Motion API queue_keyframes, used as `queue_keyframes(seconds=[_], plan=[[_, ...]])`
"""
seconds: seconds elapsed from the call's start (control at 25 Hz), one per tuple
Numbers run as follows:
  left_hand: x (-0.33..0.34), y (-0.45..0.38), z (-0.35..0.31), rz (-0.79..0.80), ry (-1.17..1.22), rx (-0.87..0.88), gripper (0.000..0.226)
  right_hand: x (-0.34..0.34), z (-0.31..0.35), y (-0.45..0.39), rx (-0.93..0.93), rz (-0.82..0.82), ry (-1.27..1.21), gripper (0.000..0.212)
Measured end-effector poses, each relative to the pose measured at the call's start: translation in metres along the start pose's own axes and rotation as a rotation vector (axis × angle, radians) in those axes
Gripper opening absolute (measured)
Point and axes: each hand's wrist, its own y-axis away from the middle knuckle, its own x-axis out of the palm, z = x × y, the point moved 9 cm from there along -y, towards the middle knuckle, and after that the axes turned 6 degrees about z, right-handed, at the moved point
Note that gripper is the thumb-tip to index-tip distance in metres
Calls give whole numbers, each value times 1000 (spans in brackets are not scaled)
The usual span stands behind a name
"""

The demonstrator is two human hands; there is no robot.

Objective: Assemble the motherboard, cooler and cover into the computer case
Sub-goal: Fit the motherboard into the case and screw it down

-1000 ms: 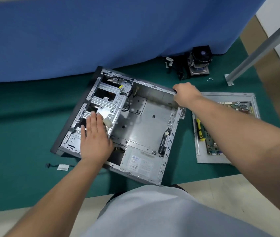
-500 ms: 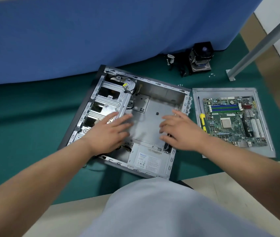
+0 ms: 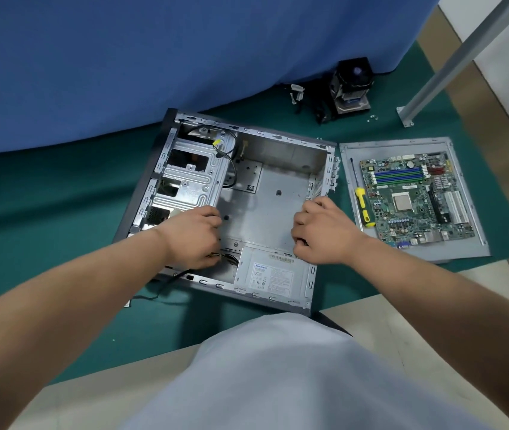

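Curling over computer case [image 3: 278, 193]: left hand [image 3: 192, 235], right hand [image 3: 324, 232]; power-supply label [image 3: 273, 276] unreadable.

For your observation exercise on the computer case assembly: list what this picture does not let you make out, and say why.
Head view only:
- What the left hand grips: its curled fingers hide the cables beside the power supply.
- Whether the right hand holds anything: its fingers curl under.
- Power supply label text: too small.
- Loose screws by the cooler: too small to count.
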Motion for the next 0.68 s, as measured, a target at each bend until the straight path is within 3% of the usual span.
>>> queue_keyframes(seconds=[0.24, 0.4, 0.68], plan=[[-21, 1, -28, -143, 113, -120, 46, -13, -19, -13, -179, 39, 116, 43], [-24, -5, -37, -120, 195, -203, 47, -16, -26, -18, -263, 82, 201, 44], [-18, 2, -32, -55, 398, -271, 29, -10, -25, -16, -220, 14, 171, 44]])
